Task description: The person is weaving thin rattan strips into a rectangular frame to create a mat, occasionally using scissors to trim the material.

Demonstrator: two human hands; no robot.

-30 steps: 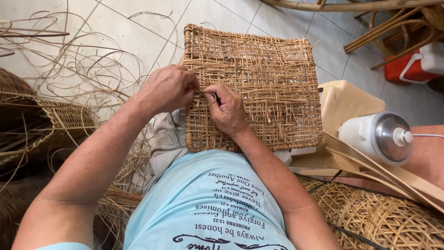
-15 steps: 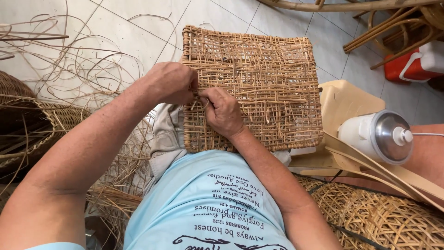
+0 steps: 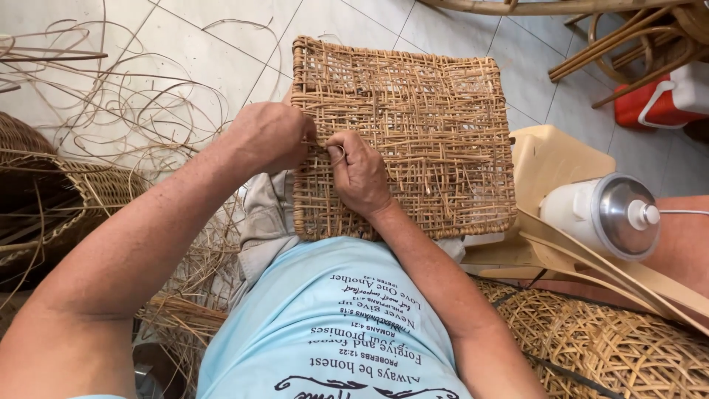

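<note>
Pale floor tiles spread beneath us, strewn on the left with loose cane strands that curl over one another. On our lap lies the woven cane panel, roughly square and lying flat, its near edge resting against our light blue shirt. Our left hand sits at the panel's left edge with its fingers curled in tight on the weave there, though we cannot tell exactly which strand they pinch. Our right hand rests on the panel just beside the left one, knuckles up, its fingers closed on a thin strand near the same edge; the two hands nearly touch. To our left stands a wicker basket, dark inside. To our right a beige plastic stool sits beside the panel, and near it a white bottle with a shiny metal end lies above flat cane strips. Open-weave wicker fills the lower right corner, and a red and white box stands under bent cane furniture at the upper right.
</note>
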